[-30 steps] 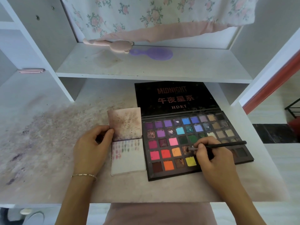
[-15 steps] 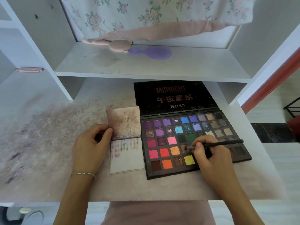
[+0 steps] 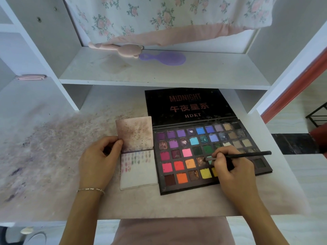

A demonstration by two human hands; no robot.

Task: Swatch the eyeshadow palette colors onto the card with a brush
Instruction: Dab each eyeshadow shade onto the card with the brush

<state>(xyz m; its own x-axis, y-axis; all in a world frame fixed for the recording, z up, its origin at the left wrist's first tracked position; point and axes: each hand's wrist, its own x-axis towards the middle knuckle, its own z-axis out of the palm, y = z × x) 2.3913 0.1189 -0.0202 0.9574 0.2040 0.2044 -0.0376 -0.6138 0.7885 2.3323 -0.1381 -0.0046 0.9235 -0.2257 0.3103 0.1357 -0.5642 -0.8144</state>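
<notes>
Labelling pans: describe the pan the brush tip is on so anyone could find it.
Start at the open eyeshadow palette on the desk. Fourth row down, fourth from left, under the brush tip: the bronze pan. Crumbly metallic brown, unlike the smooth orange pan beside it.

Stained desk (image 3: pixel 53 156) under palette (image 3: pixel 208 156), card (image 3: pixel 139 175)

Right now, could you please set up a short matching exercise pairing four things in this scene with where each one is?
Things:
1. brush
2. card
3. purple hairbrush
4. floral cloth

Places:
A. lying on the upper shelf
B. hanging above the shelf at the back
C. held in the right hand, tip at a bronze pan of the eyeshadow palette
D. on the desk left of the palette, its raised flap pinched by the left hand

Pairs: 1-C, 2-D, 3-A, 4-B
</notes>
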